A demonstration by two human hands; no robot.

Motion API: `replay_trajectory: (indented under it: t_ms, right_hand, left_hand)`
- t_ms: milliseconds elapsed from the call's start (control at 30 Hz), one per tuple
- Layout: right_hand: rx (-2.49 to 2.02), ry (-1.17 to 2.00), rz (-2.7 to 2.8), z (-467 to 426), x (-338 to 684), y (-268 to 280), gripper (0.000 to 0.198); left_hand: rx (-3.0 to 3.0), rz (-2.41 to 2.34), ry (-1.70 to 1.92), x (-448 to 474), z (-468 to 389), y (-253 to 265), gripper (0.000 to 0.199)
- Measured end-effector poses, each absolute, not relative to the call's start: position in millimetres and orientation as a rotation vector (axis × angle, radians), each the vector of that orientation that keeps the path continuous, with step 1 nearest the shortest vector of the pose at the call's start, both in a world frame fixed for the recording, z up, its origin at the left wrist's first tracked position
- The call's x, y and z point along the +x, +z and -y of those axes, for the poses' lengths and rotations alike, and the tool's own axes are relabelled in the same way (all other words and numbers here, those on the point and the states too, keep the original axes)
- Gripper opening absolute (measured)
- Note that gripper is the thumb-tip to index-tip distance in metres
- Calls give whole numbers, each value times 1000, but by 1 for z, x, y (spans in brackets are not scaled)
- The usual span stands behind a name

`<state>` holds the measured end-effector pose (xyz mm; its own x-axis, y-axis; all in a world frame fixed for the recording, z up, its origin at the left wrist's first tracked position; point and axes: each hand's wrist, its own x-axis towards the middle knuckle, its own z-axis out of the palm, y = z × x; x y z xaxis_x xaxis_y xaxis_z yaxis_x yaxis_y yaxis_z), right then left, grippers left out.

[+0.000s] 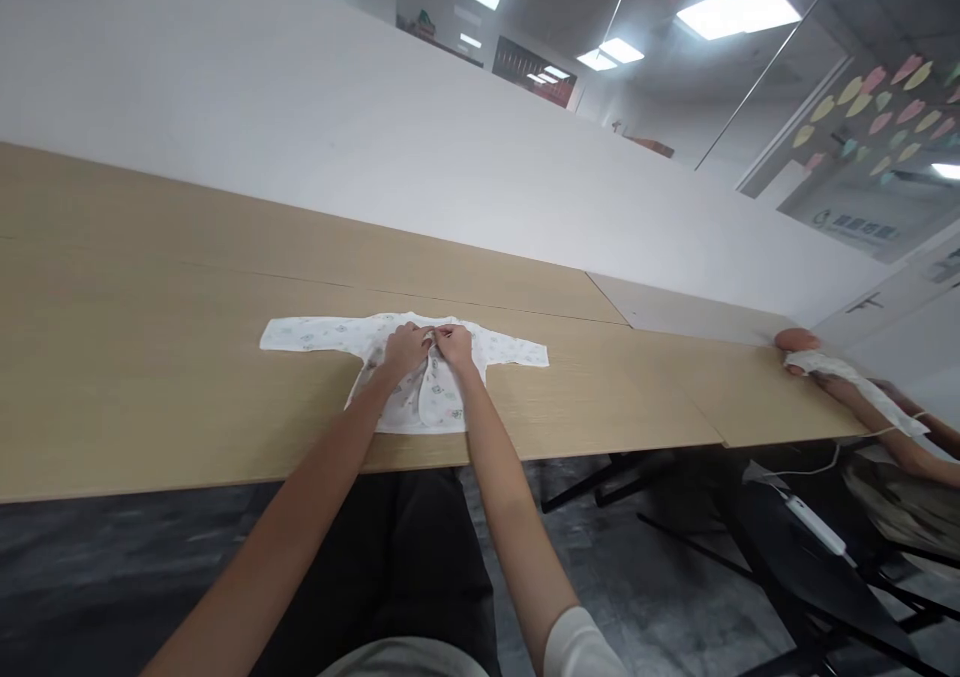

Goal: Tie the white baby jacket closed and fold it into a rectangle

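A small white baby shirt point(442, 397) with a scattered print lies on the wooden table, its sleeves spread out to both sides. Near the neckline, my left hand point(409, 345) pinches the fabric of the front opening. My right hand point(454, 344) grips the other edge of the opening, and the fingertips of both hands almost meet. Below the hands, the front flap hangs slightly apart and looks wrinkled. The exact spot held between the fingers is too small to make out.
The long wooden table point(150, 357) runs against a white wall point(300, 137). At the far right, another person's arms point(855, 397) hold a white garment beside a doll's head point(796, 340). Black chairs point(810, 577) and a white power strip point(817, 525) are below the table's right part.
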<state>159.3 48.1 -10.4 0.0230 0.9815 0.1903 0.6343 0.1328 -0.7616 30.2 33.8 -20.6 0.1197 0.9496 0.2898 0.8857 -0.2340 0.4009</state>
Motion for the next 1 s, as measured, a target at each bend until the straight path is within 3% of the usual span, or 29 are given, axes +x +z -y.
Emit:
replay_trajectory:
  t_ms: [233, 800, 1000]
  right_hand:
    - [-1591, 554, 1697, -51, 159, -13, 35]
    - [-1420, 693, 1595, -38, 160, -10, 21]
    - [-1452, 693, 1604, -32, 159, -7, 30]
  left_hand:
    - [2070, -1862, 810, 35, -49, -17, 32]
    - [1828, -1618, 1174, 31, -42, -21, 28]
    - [1799, -1602, 1184, 30, -41, -18, 30]
